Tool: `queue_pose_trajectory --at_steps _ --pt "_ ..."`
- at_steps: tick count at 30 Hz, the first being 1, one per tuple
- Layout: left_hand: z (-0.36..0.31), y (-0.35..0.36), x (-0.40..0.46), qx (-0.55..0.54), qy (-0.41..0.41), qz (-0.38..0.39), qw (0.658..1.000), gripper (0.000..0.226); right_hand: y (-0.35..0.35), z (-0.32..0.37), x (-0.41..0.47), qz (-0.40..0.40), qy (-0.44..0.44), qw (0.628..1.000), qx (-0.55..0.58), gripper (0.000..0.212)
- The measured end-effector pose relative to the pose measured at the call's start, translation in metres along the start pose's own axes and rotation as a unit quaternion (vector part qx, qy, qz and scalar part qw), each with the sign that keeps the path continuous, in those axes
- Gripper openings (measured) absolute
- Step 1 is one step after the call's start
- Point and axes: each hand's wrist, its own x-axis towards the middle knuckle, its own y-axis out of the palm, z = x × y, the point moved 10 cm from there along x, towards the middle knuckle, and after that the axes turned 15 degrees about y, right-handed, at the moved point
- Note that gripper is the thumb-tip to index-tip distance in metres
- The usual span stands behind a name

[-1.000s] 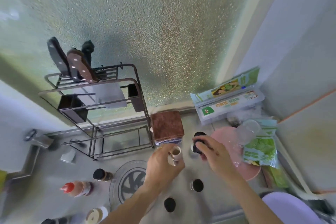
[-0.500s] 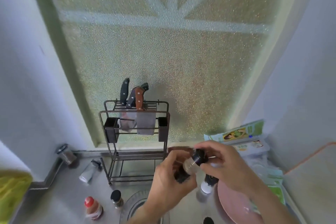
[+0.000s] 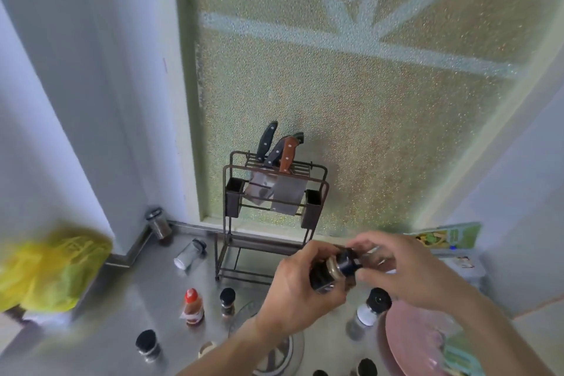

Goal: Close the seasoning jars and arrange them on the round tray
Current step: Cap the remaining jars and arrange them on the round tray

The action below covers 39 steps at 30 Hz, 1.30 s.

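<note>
Both hands meet mid-air over the steel counter [image 3: 122, 327], in front of the rack [image 3: 274, 223]. Left hand [image 3: 300, 293] wraps a small jar [image 3: 323, 276], fingers curled round its body, jar tipped toward the right. Right hand [image 3: 406, 272] pinches the black lid [image 3: 349, 261] at the jar's mouth, thumb and fingers curled on it. Lid sits at the mouth; can't tell if it is seated or threaded. Jar's contents are hidden by the grip.

The round tray [image 3: 244, 319] lies on the counter under the left wrist, mostly covered by the arm; only its rim and a bit near the bottom edge show.

More jars on the counter: a black-lidded one [image 3: 227, 302] upright just left of the tray, a red-capped bottle [image 3: 192, 307] beside it, another black-lidded jar [image 3: 148, 345] near the bottom left, a clear one lying on its side [image 3: 189, 255] left of the rack, and a silver-lidded one [image 3: 158, 224] tilted in the back corner. A white-bodied jar with a black lid [image 3: 374, 304] stands below the right hand, next to a pink plate [image 3: 406, 342]. Two black lids [image 3: 366, 368] peek at the bottom edge.

The rack holds knives [image 3: 276, 159] against frosted glass [image 3: 366, 101]. Yellow bag [image 3: 52, 272] blurred at left. Green boxes [image 3: 445, 236] at right behind the right hand.
</note>
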Motion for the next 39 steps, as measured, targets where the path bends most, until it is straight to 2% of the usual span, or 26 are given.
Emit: queue_pose_trajectory --at_steps 1,2,6,9,11,12,14,16,17,18,20,23,25,27,30,33,36,39 --pt "0.002 -0.002 -0.002 -0.001 -0.002 0.001 1.000 0.039 0.002 -0.001 0.004 -0.007 0.010 1.000 -0.009 0.017" --pt "0.003 -0.004 -0.003 -0.003 -0.003 0.004 1.000 0.039 0.003 -0.001 0.006 -0.013 0.023 0.999 -0.021 0.011" --pt "0.010 -0.009 -0.008 0.001 -0.008 0.003 1.000 0.040 0.013 0.005 0.008 0.013 0.023 0.999 -0.045 0.035" --pt "0.016 -0.008 -0.013 0.003 -0.016 0.009 1.000 0.043 0.019 0.009 0.012 0.021 0.025 0.997 -0.065 0.024" --pt "0.019 -0.007 -0.014 0.006 -0.018 0.015 1.000 0.044 0.018 0.011 0.013 0.010 0.026 0.997 -0.075 0.031" --pt "0.020 -0.008 -0.014 0.007 -0.019 0.015 1.000 0.044 0.019 0.013 0.014 0.015 0.017 0.997 -0.080 0.026" --pt "0.022 -0.009 -0.015 0.011 -0.021 0.011 1.000 0.044 0.023 0.013 0.015 0.040 0.015 0.996 -0.074 0.035" --pt "0.022 -0.008 -0.016 0.018 -0.019 0.013 1.000 0.044 0.027 0.012 0.017 0.052 0.021 0.993 -0.099 0.020" --pt "0.023 -0.007 -0.016 0.021 -0.017 0.015 1.000 0.045 0.026 0.010 0.018 0.047 0.032 0.993 -0.102 0.028" --pt "0.023 -0.006 -0.016 0.022 -0.016 0.018 0.999 0.045 0.023 0.009 0.019 0.032 0.042 0.995 -0.087 0.038" --pt "0.025 -0.006 -0.016 0.023 -0.014 0.019 0.999 0.045 0.026 0.010 0.019 0.035 0.025 0.995 -0.095 0.027" --pt "0.026 -0.006 -0.017 0.029 -0.012 0.017 0.999 0.043 0.033 0.009 0.020 0.075 0.033 0.994 -0.072 0.022" --pt "0.028 -0.004 -0.016 0.033 -0.007 0.022 0.999 0.043 0.032 0.004 0.023 0.068 0.056 0.994 -0.072 0.034" --pt "0.030 -0.002 -0.015 0.035 -0.010 0.022 0.999 0.043 0.030 0.002 0.025 0.058 0.048 0.994 -0.083 0.028" --pt "0.036 0.001 -0.015 0.036 -0.020 0.021 0.999 0.043 0.036 -0.001 0.027 0.095 0.040 0.993 -0.062 0.035" --pt "0.040 0.008 -0.016 0.035 -0.019 0.029 0.999 0.044 0.038 -0.009 0.032 0.091 0.048 0.992 -0.071 0.027" --pt "0.044 0.011 -0.015 0.034 -0.027 0.023 0.999 0.041 0.037 -0.012 0.034 0.088 0.033 0.994 -0.055 0.037" --pt "0.047 0.019 -0.014 0.024 -0.033 0.025 0.999 0.038 0.037 -0.022 0.038 0.078 0.034 0.996 -0.028 0.025"
